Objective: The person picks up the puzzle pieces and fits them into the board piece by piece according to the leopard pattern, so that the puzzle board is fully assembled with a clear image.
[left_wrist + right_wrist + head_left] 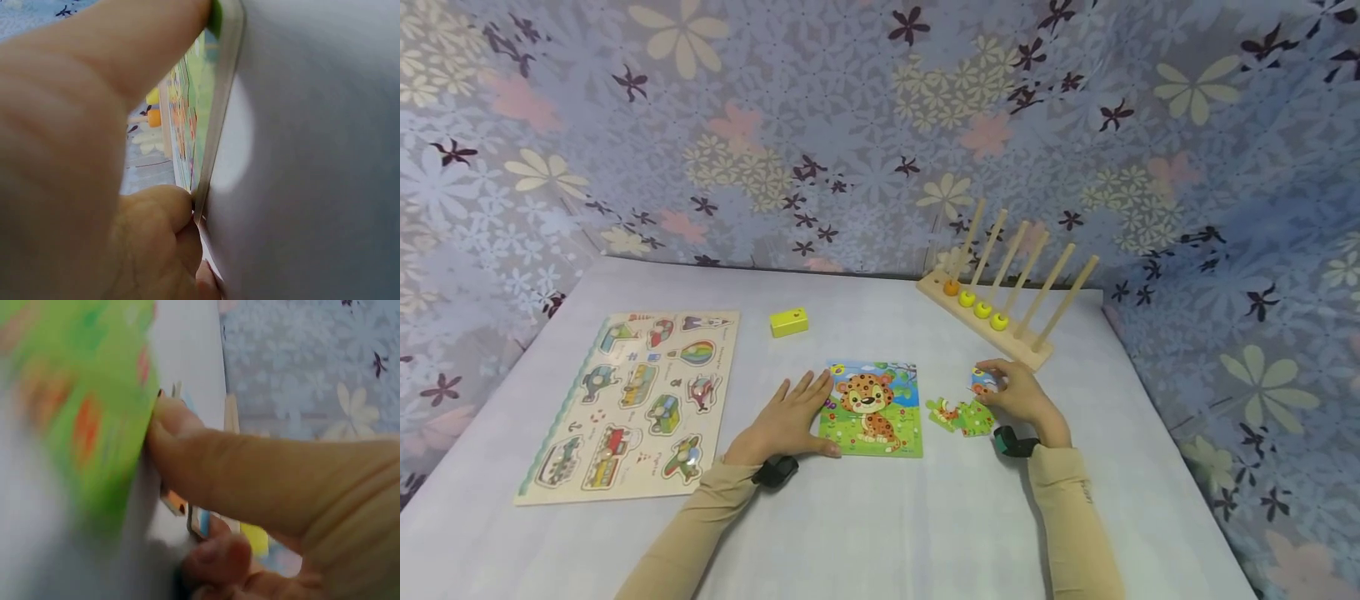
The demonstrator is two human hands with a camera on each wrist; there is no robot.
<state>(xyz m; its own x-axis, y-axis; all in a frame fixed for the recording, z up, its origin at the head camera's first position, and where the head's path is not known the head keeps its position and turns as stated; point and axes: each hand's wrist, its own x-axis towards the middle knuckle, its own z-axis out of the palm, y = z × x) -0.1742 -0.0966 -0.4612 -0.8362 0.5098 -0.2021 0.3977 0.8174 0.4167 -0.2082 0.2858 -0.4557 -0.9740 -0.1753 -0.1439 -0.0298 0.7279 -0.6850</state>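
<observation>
A leopard picture puzzle (pixel 880 417) lies flat on the table. My left hand (pixel 786 421) rests along its left edge, fingers spread and straight, with the thumb at the lower left corner; the left wrist view shows the thumb against the board's edge (pixel 220 119). To the puzzle's right, my right hand (pixel 1022 396) pinches a small blue-and-orange puzzle piece (pixel 981 381) between thumb and fingers. Just below that hand lie loose green puzzle pieces (pixel 976 419), one with leopard spots. A green piece (pixel 94 419) looms blurred beside the thumb in the right wrist view.
At left lies a wooden peg puzzle board (pixel 651 400) with vehicle and toy shapes. A yellow block (pixel 789 322) sits behind the left hand. Back right stands a wooden rack (pixel 1033 356) of upright pegs, carrying an orange bead (pixel 951 287) and yellow beads (pixel 982 310).
</observation>
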